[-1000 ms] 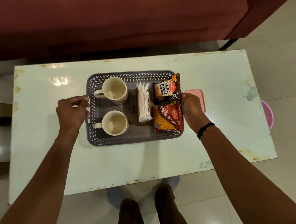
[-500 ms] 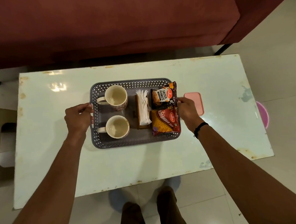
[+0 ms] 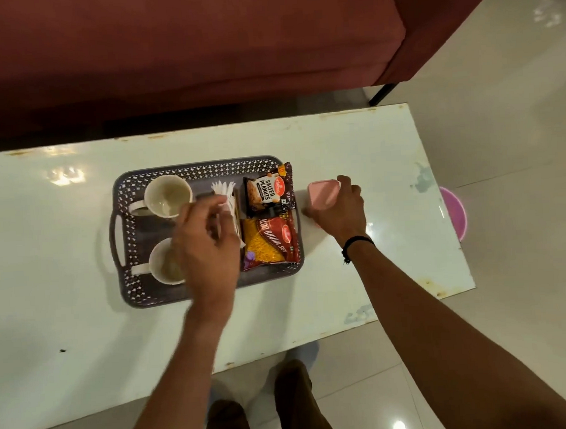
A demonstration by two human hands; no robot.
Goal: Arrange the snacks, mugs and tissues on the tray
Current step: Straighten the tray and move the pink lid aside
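Two hands work over the white table (image 3: 83, 306), whose near edge lies close to the person's feet. The left hand (image 3: 207, 241) hovers above the middle of the grey tray (image 3: 128, 294), fingers loosely curled near the tissues (image 3: 228, 197); motion blur hides whether it pinches any, so I cannot tell. The right hand (image 3: 337, 211) is curled round a pink container (image 3: 323, 194) just beside the tray's right end, on the tabletop. On the tray, two mugs (image 3: 167, 195) fill the left side, one behind the other, the tissues stand in the centre, and the orange snack packet (image 3: 270, 244) lies nearer with the peanuts packet (image 3: 269, 190) behind it, on the right.

The arranging looks nearly done: mugs, tissues and snacks all sit aboard. Whether the pink container belongs there is unclear; little bare tray floor remains. Wide open tabletop stretches left and front. To the right the table ends sooner, with a pink bin (image 3: 455, 212) below it. Beyond the far edge stands a red sofa (image 3: 201, 54).
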